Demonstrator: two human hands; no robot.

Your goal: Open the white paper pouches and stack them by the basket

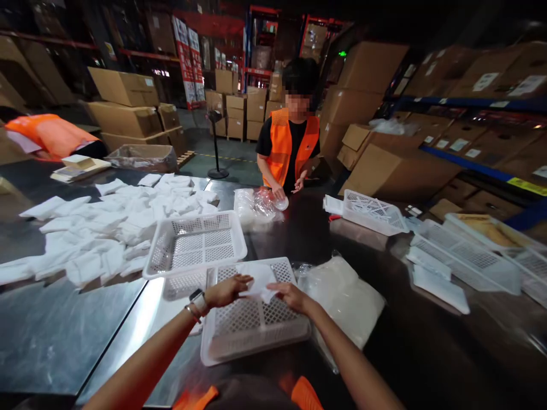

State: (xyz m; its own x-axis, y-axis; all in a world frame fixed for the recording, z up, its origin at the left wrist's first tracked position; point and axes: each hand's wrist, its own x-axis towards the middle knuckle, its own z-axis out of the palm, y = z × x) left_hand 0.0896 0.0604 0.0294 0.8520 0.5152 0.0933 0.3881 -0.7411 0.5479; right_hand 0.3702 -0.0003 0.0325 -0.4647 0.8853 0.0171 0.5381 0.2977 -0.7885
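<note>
A soft white piece, perhaps folded cloth or a thin pouch, is stretched between my two hands. My left hand, with a watch on the wrist, holds its left edge, fingers fairly straight over it. My right hand pinches its right corner between thumb and fingers. Beneath both hands lies a white plastic lattice basket, which looks turned bottom up. Behind it a second white basket stands upright, with only its mesh showing inside. Beside my right forearm rests a clear plastic bag of white material.
Many white folded pieces are heaped at left on the metal table. Across it, a co-worker in an orange vest handles a round white item by a clear bag. More white baskets stand at right. Cardboard boxes are stacked behind.
</note>
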